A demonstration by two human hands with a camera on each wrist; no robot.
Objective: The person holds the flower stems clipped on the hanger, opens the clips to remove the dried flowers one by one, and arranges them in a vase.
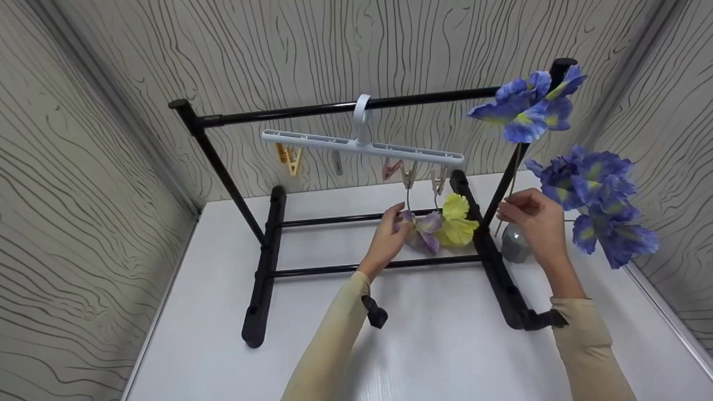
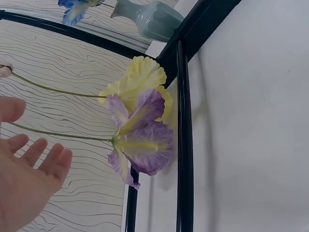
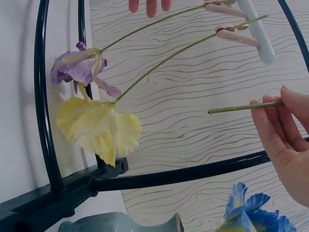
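Note:
My right hand (image 1: pixel 535 223) pinches the green stem (image 3: pixel 229 110) of a blue artificial iris (image 1: pixel 526 108) between thumb and fingertips; the bloom stands above the hand and the cut end sticks out below. My left hand (image 1: pixel 388 236), fingers loosely bent and holding nothing, is beside the purple flower (image 2: pixel 142 133). That flower and a yellow flower (image 1: pixel 457 223) hang blooms down, their stems caught in pink clothespins (image 1: pixel 438 181). The pins are on a light blue hanger (image 1: pixel 312 141), hooked over the rack's black top bar (image 1: pixel 434 100).
A grey-green vase (image 1: pixel 515 245) stands right of the rack, near my right hand, with more blue irises (image 1: pixel 601 189) leaning out rightward. Yellow clothespins (image 1: pixel 291 159) and a grey one (image 1: pixel 337 162) hang along the hanger. The black rack foot (image 1: pixel 264 278) rests on the white table (image 1: pixel 206 312).

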